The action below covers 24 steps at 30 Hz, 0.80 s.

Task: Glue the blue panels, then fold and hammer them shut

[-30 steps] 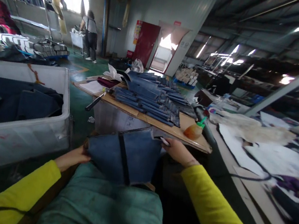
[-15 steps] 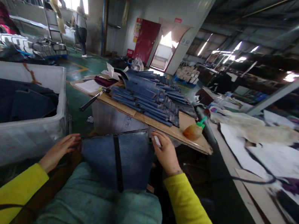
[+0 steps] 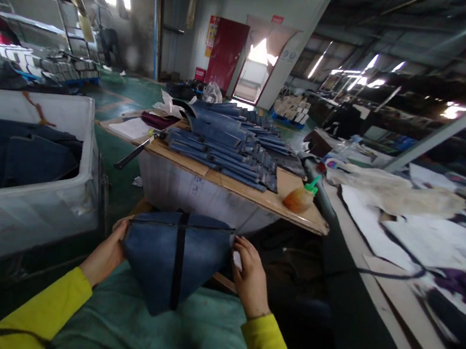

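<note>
A dark blue panel of sheet material (image 3: 205, 259) hangs over my lap, with a black strip (image 3: 178, 261) running down its middle. My left hand (image 3: 109, 254) closes on its upper left corner; the fingertips are partly hidden behind it. At the upper right corner, my right hand (image 3: 250, 276) grips the panel. A small white object (image 3: 237, 260) shows between the thumb and fingers of that hand, too small to name. The panel's upper edge is level and its lower part droops to a point above my green apron (image 3: 113, 327).
Ahead, a cardboard-topped surface (image 3: 231, 185) bears stacked blue pieces (image 3: 214, 153), a hammer (image 3: 133, 153) and a green-capped bottle (image 3: 301, 196) of amber liquid. A white bin (image 3: 78, 190) with blue pieces stands left. On the right runs a long table (image 3: 356, 237) with papers and cloth.
My left hand has moved right and closed on the panel's left corner. The panel's top edge has levelled, its right corner has dropped with my right hand, and its lower part now hangs in a point.
</note>
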Motion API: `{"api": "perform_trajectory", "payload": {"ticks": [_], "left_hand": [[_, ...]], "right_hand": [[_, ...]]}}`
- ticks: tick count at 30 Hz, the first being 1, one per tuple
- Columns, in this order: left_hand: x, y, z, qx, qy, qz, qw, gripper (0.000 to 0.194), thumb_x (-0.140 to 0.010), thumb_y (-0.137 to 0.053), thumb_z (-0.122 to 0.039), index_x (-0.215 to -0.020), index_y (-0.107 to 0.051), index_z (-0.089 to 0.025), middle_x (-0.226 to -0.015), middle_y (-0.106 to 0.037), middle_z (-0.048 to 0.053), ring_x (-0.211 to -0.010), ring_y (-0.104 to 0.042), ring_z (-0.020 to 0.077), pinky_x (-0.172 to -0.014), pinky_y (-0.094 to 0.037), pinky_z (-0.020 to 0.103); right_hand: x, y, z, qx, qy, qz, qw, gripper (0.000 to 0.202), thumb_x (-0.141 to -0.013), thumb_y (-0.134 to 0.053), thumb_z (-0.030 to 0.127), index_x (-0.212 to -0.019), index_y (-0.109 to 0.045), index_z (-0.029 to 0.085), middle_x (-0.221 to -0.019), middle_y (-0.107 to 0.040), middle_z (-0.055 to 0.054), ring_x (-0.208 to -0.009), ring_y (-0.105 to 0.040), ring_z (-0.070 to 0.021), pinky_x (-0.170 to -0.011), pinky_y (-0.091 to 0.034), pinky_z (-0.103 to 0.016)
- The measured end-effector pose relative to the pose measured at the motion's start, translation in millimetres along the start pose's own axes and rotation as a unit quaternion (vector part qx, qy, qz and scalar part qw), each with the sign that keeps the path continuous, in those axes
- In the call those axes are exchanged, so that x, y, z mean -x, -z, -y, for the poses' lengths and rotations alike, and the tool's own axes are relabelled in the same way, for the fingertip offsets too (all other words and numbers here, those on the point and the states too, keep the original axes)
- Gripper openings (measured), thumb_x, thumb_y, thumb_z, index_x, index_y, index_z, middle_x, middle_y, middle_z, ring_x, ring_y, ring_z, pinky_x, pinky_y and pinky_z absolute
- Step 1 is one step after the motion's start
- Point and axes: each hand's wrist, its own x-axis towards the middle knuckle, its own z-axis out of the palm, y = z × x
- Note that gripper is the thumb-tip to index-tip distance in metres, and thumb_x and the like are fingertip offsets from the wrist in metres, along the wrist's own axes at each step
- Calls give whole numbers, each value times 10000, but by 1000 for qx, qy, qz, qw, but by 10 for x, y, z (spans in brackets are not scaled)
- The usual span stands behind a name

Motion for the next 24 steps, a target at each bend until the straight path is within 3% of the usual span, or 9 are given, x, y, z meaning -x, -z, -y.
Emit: {"api": "perform_trajectory", "payload": {"ticks": [3, 5, 7, 9, 11, 16, 19, 24], "left_hand": [[-36, 170, -141, -111, -60, -93, 988, 450, -884, -435, -465, -1259, -455, -216, -1248, -558, 42, -1175, -490, 243, -937, -443, 360], [-52, 262, -260, -216, -156, -183, 946, 422, -878, -452, -420, -1237, -450, -199, -1277, -524, 50, -1215, -446, 241, -981, -405, 364], [-44, 248, -358, -330, -256, -194, 887, 386, -862, -488, -384, -1199, -473, -197, -1275, -516, 42, -1227, -427, 237, -1037, -342, 370], [-14, 88, -407, -452, -327, -132, 819, 340, -871, -472, -380, -1159, -508, -204, -1241, -532, 26, -1189, -457, 234, -1044, -332, 375], [16, -190, -392, -550, -373, -45, 746, 306, -890, -436, -357, -1135, -540, -207, -1206, -548, 28, -1144, -486, 226, -1026, -354, 370], [-23, -945, -126, -667, -432, 186, 578, 323, -909, -380, -225, -1196, -530, -216, -1219, -551, 62, -1146, -474, 200, -1009, -353, 384], [-128, -1224, 93, -689, -443, 237, 523, 345, -896, -397, -178, -1224, -501, -199, -1237, -542, 63, -1145, -466, 184, -996, -354, 374], [-277, -1402, 398, -729, -440, 225, 473, 381, -875, -425, -167, -1252, -474, -183, -1263, -523, 80, -1165, -447, 204, -1021, -298, 404]], "right_hand": [[187, -30, 55, -34, -17, 4, 999, 416, -768, -461, 107, -1156, -562, 217, -1258, -532, -84, -1215, -438, -232, -1033, -368, -466], [317, -86, 54, -81, -46, 2, 996, 427, -817, -444, 148, -1228, -515, 238, -1284, -516, -79, -1211, -451, -223, -1026, -379, -458], [374, -130, 32, -124, -90, -8, 988, 385, -858, -443, 223, -1236, -510, 245, -1269, -531, -82, -1188, -477, -223, -1011, -393, -451], [322, -135, 5, -154, -138, -23, 978, 333, -867, -460, 299, -1179, -556, 233, -1206, -578, -88, -1138, -520, -229, -985, -415, -442], [172, -110, -15, -170, -169, -38, 970, 327, -861, -469, 350, -1135, -586, 214, -1153, -608, -89, -1094, -548, -229, -967, -423, -432], [-256, -128, -54, -235, -207, -49, 948, 367, -795, -519, 369, -1097, -614, 185, -1124, -627, -85, -1080, -551, -227, -991, -378, -420], [-344, -236, -93, -272, -233, -48, 932, 375, -787, -491, 355, -1083, -610, 158, -1113, -635, -93, -1057, -568, -220, -966, -401, -404], [-265, -338, -107, -305, -251, -48, 917, 417, -792, -479, 390, -1114, -589, 149, -1104, -640, -91, -1028, -585, -211, -926, -435, -372]]}}
